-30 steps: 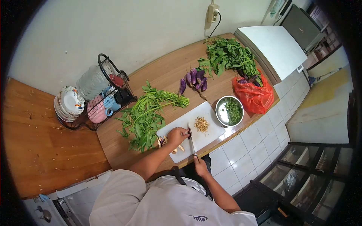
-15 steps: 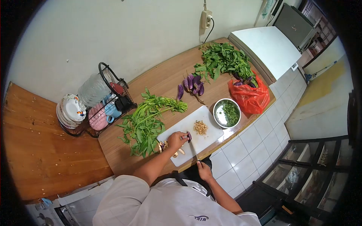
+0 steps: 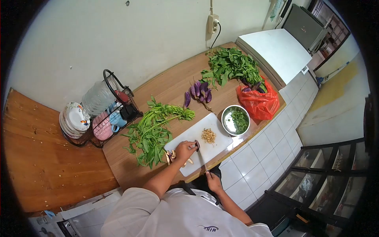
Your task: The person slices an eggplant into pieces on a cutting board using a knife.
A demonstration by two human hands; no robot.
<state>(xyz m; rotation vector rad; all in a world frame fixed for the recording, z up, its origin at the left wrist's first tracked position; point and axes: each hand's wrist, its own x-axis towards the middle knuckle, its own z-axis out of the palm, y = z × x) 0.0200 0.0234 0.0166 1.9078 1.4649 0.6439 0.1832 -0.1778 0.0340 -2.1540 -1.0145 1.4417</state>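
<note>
My left hand (image 3: 185,151) is closed on a small dark-purple eggplant piece (image 3: 197,145), which it holds on the white cutting board (image 3: 189,136). My right hand (image 3: 214,182) grips a knife (image 3: 202,159) by the handle at the board's near edge. The blade points away from me, its tip against the purple piece. Purple and cream eggplant strips (image 3: 171,155) lie on the board beside and partly under my left wrist. Beyond the blade is a small heap of finely chopped pale-brown bits (image 3: 208,136).
A metal bowl (image 3: 235,120) with chopped greens stands right of the board. Leafy stems (image 3: 152,132) lie to the left; whole purple eggplants (image 3: 200,93) are behind. A red plastic bag (image 3: 258,103) and more greens (image 3: 235,65) sit right. A dish rack (image 3: 104,112) stands at left.
The view has shifted slightly. My left hand still holds the purple piece against the board, and the knife stays at it with hardly any visible movement.
</note>
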